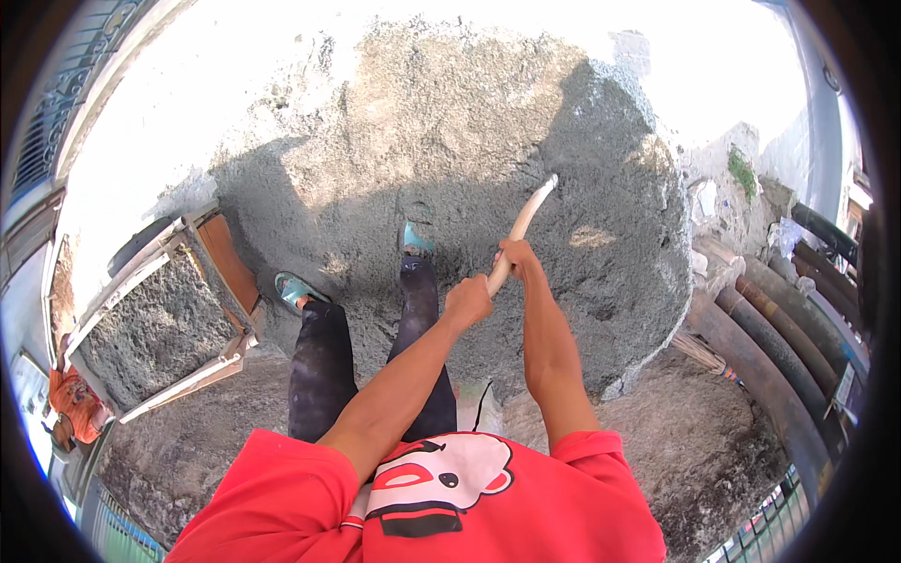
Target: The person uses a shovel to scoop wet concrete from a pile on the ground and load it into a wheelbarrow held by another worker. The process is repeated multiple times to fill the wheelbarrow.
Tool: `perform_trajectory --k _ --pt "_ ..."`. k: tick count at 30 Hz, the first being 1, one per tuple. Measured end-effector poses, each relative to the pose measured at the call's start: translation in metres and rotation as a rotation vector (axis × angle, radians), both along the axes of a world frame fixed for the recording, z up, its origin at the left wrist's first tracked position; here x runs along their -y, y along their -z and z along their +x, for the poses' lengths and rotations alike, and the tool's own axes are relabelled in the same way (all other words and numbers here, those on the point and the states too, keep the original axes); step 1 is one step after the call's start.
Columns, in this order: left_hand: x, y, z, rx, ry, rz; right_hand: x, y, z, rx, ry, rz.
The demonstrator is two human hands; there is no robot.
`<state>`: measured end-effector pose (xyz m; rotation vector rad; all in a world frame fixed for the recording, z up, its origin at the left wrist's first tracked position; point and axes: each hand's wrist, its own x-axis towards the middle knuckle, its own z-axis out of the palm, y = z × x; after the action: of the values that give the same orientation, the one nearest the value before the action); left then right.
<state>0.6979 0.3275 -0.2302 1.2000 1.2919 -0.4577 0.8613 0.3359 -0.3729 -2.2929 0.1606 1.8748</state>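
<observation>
My left hand [469, 302] is closed around the lower end of a pale, curved wooden tool handle [528, 214]. Farther up the same handle, my right hand [515, 254] is wrapped round it. The handle slants away to the upper right, and its far end meets a broad bed of grey, wet-looking mortar [469, 202]. Any tool head there is hidden or cannot be made out. My feet, in light blue sandals [418, 238], stand in the mortar left of the handle.
To the left, a wooden-framed tray [188, 389] holds grey, grainy material. A person in orange [80, 405] is beyond it. Several long pipes [765, 375] lie at the right, beside a bundle of thin sticks [699, 354]. A metal gate [70, 89] stands far left.
</observation>
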Motion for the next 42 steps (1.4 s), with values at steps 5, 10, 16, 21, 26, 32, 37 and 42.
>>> perform_trajectory --k 5,10,16,21,26,32,37,42 --pt "-0.025 -0.025 -0.008 0.141 -0.047 0.158 -0.004 -0.034 -0.001 -0.118 0.446 0.25" --pt "-0.009 -0.082 -0.051 0.19 -0.125 0.159 0.01 -0.081 -0.038 -0.297 0.505 0.334" --pt "0.01 -0.206 -0.196 0.254 -0.082 0.215 0.034 -0.138 -0.149 -0.414 0.77 0.42" --pt "0.051 -0.289 -0.388 0.146 0.025 0.147 0.055 -0.129 -0.296 -0.432 0.875 0.524" --pt "0.114 -0.41 -0.613 -0.163 -0.03 0.318 0.081 -0.132 -0.524 -0.428 0.708 0.096" --pt "0.248 -0.574 -0.837 -1.12 -0.065 0.802 0.133 -0.303 -0.866 -1.131 0.602 -0.171" --pt "0.344 -0.638 -0.93 -1.481 -0.125 0.824 0.168 -0.405 -1.007 -1.311 0.366 -0.124" --pt "0.383 -0.526 -0.948 -1.235 -0.314 0.733 0.151 -0.359 -0.929 -1.127 0.27 0.054"
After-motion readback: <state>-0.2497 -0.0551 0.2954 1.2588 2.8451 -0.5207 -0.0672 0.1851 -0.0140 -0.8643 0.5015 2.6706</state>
